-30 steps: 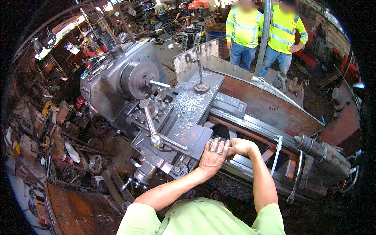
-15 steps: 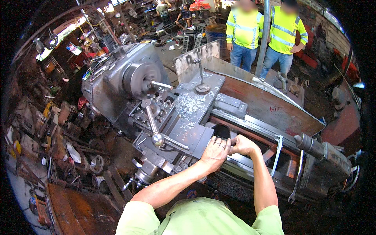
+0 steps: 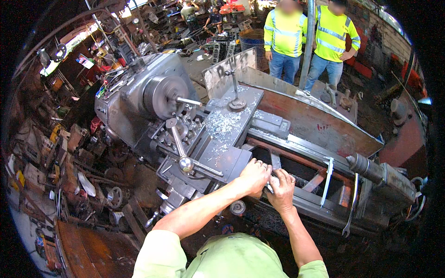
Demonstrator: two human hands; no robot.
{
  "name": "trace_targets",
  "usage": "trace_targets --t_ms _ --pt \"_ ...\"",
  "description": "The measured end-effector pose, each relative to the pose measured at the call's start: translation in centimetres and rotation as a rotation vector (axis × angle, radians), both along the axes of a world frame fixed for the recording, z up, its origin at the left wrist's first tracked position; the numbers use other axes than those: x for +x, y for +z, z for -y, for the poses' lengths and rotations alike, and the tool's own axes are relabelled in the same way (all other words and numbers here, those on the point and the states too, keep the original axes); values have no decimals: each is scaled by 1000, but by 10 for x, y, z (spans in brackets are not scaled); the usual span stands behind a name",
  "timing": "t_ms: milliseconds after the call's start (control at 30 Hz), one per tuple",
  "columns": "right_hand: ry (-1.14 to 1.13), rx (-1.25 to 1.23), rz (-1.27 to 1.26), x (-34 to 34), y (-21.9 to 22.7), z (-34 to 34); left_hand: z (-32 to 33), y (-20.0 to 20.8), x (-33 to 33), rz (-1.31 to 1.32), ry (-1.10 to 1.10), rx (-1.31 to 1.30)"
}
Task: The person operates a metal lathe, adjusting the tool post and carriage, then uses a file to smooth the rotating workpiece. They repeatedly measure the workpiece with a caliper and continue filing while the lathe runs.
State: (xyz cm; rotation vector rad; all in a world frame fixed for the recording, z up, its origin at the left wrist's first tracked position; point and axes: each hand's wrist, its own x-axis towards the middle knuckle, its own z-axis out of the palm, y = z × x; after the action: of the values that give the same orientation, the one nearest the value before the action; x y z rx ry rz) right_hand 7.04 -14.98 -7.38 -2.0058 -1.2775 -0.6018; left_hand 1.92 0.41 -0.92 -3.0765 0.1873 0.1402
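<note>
Over the lathe bed, just right of the carriage (image 3: 238, 160), my left hand (image 3: 256, 178) and my right hand (image 3: 282, 189) are close together. Fingers of both are curled in around something small between them. A sliver of pale metal shows there, but its kind is hidden. Left of the hands sits the tool post, with its long ball-ended lever (image 3: 180, 147). Beyond it, a bright round bar (image 3: 189, 101) sticks out of the chuck (image 3: 164, 96), whose face looks smeared as if turning.
Metal chips (image 3: 222, 121) cover the cross slide, where a stand with a round base (image 3: 237, 104) is placed. A pale caliper-like tool (image 3: 327, 180) and a wrench (image 3: 351, 206) lie across the bed before the tailstock (image 3: 389, 180). Two people in yellow high-visibility shirts (image 3: 286, 34) stand beyond.
My right hand has shifted down and toward me, its fingers now pointing up beside the left. My left hand has turned, its fingers curled more. The view has moved slightly.
</note>
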Motion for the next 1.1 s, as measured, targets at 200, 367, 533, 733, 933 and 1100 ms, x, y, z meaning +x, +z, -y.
trace_targets --t_ms 200,367,533,733,933,1100 --pt "-63 34 11 -1 -15 -12 -5 9 14 -186 -19 -44" --pt "-96 61 24 0 -21 -17 -9 19 25 -340 -22 -76" --pt "-93 23 28 2 -22 -21 -14 20 31 -392 -45 -148" --pt "-64 -34 4 6 -25 -23 -20 13 28 -313 -51 -208" --pt "-53 -49 -47 7 -24 -24 -8 4 -8 96 33 -357" --pt "-44 -91 -118 7 -22 -24 31 -23 -52 505 224 -251"
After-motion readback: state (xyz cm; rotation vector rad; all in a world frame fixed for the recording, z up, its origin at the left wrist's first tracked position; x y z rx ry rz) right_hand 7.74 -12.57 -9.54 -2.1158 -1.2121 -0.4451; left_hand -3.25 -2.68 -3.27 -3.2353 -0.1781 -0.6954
